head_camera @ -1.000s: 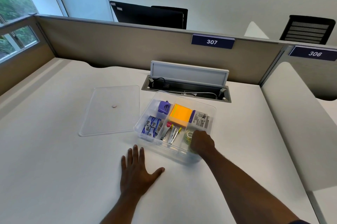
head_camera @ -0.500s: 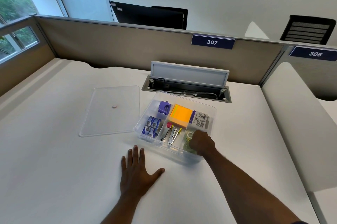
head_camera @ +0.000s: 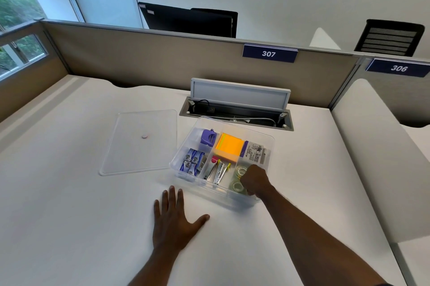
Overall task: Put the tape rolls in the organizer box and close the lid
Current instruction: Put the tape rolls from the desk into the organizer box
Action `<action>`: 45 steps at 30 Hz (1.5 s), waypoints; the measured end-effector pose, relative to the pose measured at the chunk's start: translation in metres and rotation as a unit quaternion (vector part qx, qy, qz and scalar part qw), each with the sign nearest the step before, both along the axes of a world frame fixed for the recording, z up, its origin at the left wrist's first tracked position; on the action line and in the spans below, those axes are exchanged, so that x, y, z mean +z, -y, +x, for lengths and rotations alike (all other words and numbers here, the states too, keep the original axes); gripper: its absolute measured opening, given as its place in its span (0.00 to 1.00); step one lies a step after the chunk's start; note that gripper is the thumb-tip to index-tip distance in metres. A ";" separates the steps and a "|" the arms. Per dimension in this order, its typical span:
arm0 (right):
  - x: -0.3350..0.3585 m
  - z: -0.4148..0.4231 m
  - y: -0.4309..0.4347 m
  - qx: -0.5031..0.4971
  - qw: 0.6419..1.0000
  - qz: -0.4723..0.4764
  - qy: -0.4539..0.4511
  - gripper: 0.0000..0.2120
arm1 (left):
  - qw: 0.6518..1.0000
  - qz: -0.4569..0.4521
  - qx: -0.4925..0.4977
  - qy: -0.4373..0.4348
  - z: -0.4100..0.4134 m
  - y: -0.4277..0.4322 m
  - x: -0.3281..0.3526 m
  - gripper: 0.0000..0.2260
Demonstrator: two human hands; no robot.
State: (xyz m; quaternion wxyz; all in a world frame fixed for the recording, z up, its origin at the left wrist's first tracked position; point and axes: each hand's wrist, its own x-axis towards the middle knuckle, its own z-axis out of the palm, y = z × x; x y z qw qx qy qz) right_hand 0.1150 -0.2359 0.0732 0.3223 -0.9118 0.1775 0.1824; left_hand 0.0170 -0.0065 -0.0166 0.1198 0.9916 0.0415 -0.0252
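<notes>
A clear plastic organizer box (head_camera: 270, 140) stands open on the white desk, split into compartments. Clear tape rolls (head_camera: 239, 172) lie in its near right compartment. My right hand (head_camera: 255, 180) is down in that compartment with fingers curled over the rolls; whether it grips one is hidden. My left hand (head_camera: 173, 220) rests flat on the desk in front of the box, fingers spread. The clear lid (head_camera: 130, 160) lies flat on the desk left of the box.
The box also holds a purple dispenser (head_camera: 207, 137), orange sticky notes (head_camera: 229, 146), blue staple boxes (head_camera: 193, 163) and staplers (head_camera: 217, 170). An open cable hatch (head_camera: 237, 109) sits behind the box. A beige partition (head_camera: 162, 62) bounds the desk's far side.
My right hand has shifted slightly left and deeper into the tape compartment. My left hand and the lid have not moved.
</notes>
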 end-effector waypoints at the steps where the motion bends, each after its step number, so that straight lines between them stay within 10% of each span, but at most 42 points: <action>1: -0.001 0.000 0.001 -0.006 1.000 0.006 0.003 0.16 | 1.000 0.000 0.000 0.000 0.000 0.000 0.000 0.52; 17: 0.006 -0.008 0.009 -0.114 0.946 -0.110 0.283 0.09 | 1.000 -0.007 0.001 0.005 0.001 0.000 -0.001 0.52; 37: 0.002 0.014 0.031 -0.129 0.968 -0.123 0.174 0.08 | 0.999 -0.039 -0.006 -0.006 0.000 0.001 0.007 0.53; 45: 0.010 0.017 -0.001 -0.009 0.928 -0.286 0.238 0.15 | 0.992 -0.110 -0.010 0.061 0.002 -0.020 0.010 0.28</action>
